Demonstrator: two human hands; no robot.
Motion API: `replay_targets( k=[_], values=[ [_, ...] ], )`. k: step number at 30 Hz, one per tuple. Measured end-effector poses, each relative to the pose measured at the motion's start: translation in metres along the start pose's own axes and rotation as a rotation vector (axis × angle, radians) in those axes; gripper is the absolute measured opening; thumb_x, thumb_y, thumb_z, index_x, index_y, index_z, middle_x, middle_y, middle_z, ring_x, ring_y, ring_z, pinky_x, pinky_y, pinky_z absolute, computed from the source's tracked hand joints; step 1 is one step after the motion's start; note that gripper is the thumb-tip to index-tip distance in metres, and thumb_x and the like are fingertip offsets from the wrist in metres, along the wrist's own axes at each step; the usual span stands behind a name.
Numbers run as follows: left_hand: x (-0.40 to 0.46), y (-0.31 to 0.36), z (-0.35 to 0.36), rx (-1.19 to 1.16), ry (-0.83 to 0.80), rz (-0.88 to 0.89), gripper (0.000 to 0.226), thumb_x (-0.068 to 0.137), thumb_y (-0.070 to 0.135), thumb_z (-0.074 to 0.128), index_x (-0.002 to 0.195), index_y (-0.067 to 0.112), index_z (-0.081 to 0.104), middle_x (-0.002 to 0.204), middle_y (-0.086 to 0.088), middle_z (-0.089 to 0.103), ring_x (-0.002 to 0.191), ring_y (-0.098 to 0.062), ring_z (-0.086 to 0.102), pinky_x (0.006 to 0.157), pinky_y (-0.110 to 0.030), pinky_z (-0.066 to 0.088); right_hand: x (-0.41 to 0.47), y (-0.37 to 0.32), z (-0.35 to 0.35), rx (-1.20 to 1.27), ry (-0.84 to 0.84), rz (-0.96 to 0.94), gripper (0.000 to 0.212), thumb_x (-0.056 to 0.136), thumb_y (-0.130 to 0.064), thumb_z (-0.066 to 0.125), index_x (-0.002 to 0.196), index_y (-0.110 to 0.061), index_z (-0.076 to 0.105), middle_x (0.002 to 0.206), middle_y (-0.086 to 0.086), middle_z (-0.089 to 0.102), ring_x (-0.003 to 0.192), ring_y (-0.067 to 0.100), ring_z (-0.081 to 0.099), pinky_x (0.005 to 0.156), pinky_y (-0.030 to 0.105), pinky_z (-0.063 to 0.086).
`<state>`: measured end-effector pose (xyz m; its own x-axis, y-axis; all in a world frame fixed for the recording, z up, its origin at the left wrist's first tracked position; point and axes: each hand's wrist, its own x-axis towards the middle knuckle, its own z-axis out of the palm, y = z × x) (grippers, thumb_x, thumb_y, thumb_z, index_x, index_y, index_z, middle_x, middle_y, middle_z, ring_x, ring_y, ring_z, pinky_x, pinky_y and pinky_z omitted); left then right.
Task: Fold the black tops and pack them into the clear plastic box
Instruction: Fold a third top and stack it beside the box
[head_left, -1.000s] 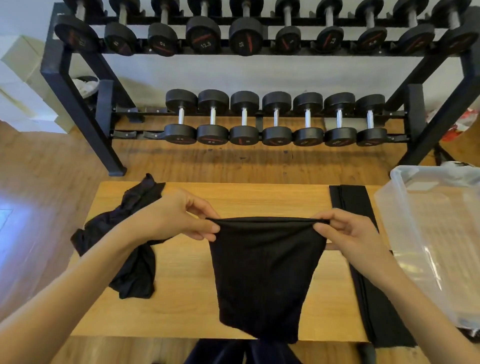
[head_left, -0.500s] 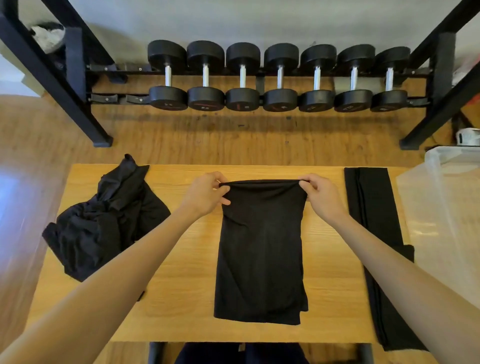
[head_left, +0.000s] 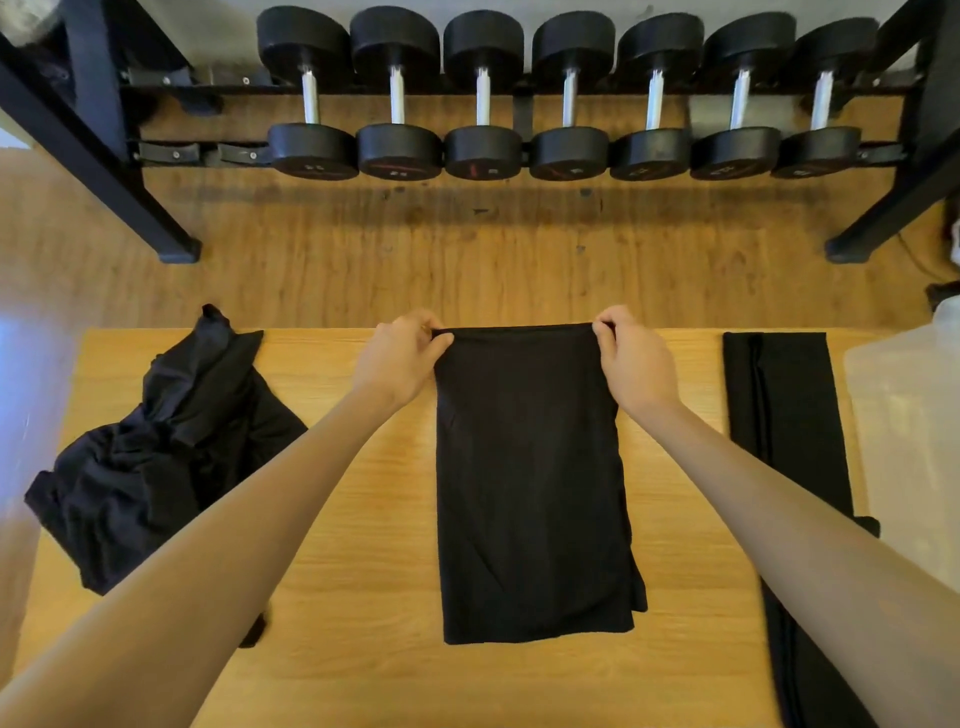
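Lying flat at the centre of the wooden table (head_left: 337, 571), the folded black top (head_left: 530, 483) is pinched at its far corners by the left hand (head_left: 402, 358) and right hand (head_left: 631, 364). Crumpled black tops (head_left: 156, 457) sit left; a folded black garment (head_left: 784, 415) lies right, beside the clear plastic box (head_left: 909, 415).

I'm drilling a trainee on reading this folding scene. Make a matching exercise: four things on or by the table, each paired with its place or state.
Things:
1. crumpled black pile
2. black top pinched by both hands
3. folded black strip
4. clear plastic box

Places or states:
A. long and narrow, right of centre
B. at the table's right edge
C. heaped on the table's left side
D. laid flat at the table's centre

Pairs: 1-C, 2-D, 3-A, 4-B
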<state>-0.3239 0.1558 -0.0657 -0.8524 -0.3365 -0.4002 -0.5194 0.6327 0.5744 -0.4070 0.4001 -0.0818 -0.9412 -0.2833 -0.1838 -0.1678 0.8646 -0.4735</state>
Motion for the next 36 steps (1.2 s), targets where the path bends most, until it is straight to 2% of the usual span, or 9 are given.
replay_targets(
  k=[6, 8, 10, 12, 14, 16, 20, 26, 36],
  values=[
    [0.006, -0.006, 0.01, 0.085, 0.098, 0.057, 0.021, 0.096, 0.036, 0.059, 0.104, 0.016, 0.057, 0.079, 0.005, 0.063, 0.073, -0.014, 0.057, 0.054, -0.022, 0.04, 0.005, 0.004, 0.006, -0.199, 0.054, -0.03, 0.024, 0.103, -0.03, 0.044, 0.113, -0.01, 0.054, 0.074, 0.0, 0.057, 0.064, 0.021, 0.058, 0.05, 0.03, 0.032],
    [0.001, -0.007, 0.013, 0.06, 0.2, 0.093, 0.022, 0.096, 0.035, 0.059, 0.109, 0.018, 0.056, 0.086, 0.006, 0.06, 0.076, -0.011, 0.057, 0.055, -0.024, 0.043, 0.002, 0.005, 0.005, -0.175, 0.192, 0.014, 0.027, 0.102, -0.033, 0.048, 0.116, -0.011, 0.055, 0.081, 0.002, 0.061, 0.067, 0.021, 0.059, 0.053, 0.028, 0.034],
    [-0.012, -0.008, 0.019, -0.006, 0.326, 0.175, 0.021, 0.099, 0.028, 0.055, 0.117, 0.019, 0.055, 0.1, 0.006, 0.055, 0.086, -0.01, 0.056, 0.066, -0.029, 0.051, -0.009, 0.0, 0.004, -0.12, 0.347, -0.035, 0.025, 0.101, -0.029, 0.049, 0.118, -0.011, 0.057, 0.098, 0.004, 0.063, 0.082, 0.02, 0.059, 0.063, 0.028, 0.04],
    [-0.032, -0.009, 0.035, -0.02, 0.338, 0.316, 0.025, 0.101, 0.017, 0.05, 0.124, 0.013, 0.056, 0.117, 0.0, 0.055, 0.106, -0.014, 0.055, 0.089, -0.035, 0.052, -0.028, -0.01, 0.015, -0.117, 0.312, -0.176, 0.029, 0.101, -0.02, 0.047, 0.127, -0.011, 0.057, 0.121, 0.006, 0.06, 0.109, 0.025, 0.056, 0.088, 0.033, 0.044],
    [-0.052, -0.013, 0.057, 0.126, 0.238, 0.432, 0.037, 0.1, 0.009, 0.046, 0.137, 0.008, 0.052, 0.141, -0.007, 0.05, 0.136, -0.02, 0.043, 0.114, -0.038, 0.037, -0.051, -0.019, 0.033, -0.204, 0.142, -0.319, 0.04, 0.101, -0.016, 0.046, 0.141, -0.013, 0.048, 0.148, 0.006, 0.044, 0.14, 0.027, 0.036, 0.115, 0.042, 0.029],
    [-0.062, -0.019, 0.076, 0.282, 0.153, 0.472, 0.048, 0.101, 0.011, 0.043, 0.148, 0.006, 0.037, 0.157, -0.009, 0.033, 0.149, -0.022, 0.021, 0.121, -0.043, 0.022, -0.064, -0.02, 0.049, -0.292, 0.019, -0.363, 0.048, 0.103, -0.022, 0.042, 0.15, -0.016, 0.036, 0.161, 0.003, 0.024, 0.151, 0.024, 0.012, 0.122, 0.045, 0.013],
    [-0.054, -0.028, 0.079, 0.388, 0.094, 0.382, 0.058, 0.105, 0.031, 0.034, 0.156, 0.01, 0.013, 0.165, -0.007, 0.007, 0.152, -0.021, -0.001, 0.124, -0.04, 0.008, -0.052, -0.006, 0.055, -0.377, -0.043, -0.293, 0.053, 0.105, -0.039, 0.026, 0.155, -0.021, 0.021, 0.164, 0.004, 0.012, 0.151, 0.024, 0.003, 0.122, 0.047, 0.009],
    [-0.042, -0.033, 0.074, 0.561, 0.083, 0.368, 0.07, 0.1, 0.055, 0.02, 0.158, 0.019, 0.007, 0.165, -0.007, -0.001, 0.152, -0.027, -0.003, 0.123, -0.042, 0.004, -0.025, 0.009, 0.048, -0.418, -0.026, -0.241, 0.058, 0.104, -0.05, 0.018, 0.155, -0.023, 0.02, 0.164, 0.008, 0.012, 0.151, 0.029, 0.004, 0.122, 0.048, 0.008],
    [-0.077, -0.035, 0.073, 0.443, 0.076, 0.419, 0.056, 0.105, 0.03, 0.02, 0.156, 0.008, 0.014, 0.165, -0.008, 0.006, 0.152, -0.021, 0.001, 0.123, -0.04, 0.008, -0.082, -0.023, 0.045, -0.363, 0.009, -0.23, 0.055, 0.106, -0.032, 0.027, 0.156, -0.012, 0.013, 0.164, 0.007, 0.006, 0.152, 0.023, -0.001, 0.122, 0.046, 0.005]
  ],
)
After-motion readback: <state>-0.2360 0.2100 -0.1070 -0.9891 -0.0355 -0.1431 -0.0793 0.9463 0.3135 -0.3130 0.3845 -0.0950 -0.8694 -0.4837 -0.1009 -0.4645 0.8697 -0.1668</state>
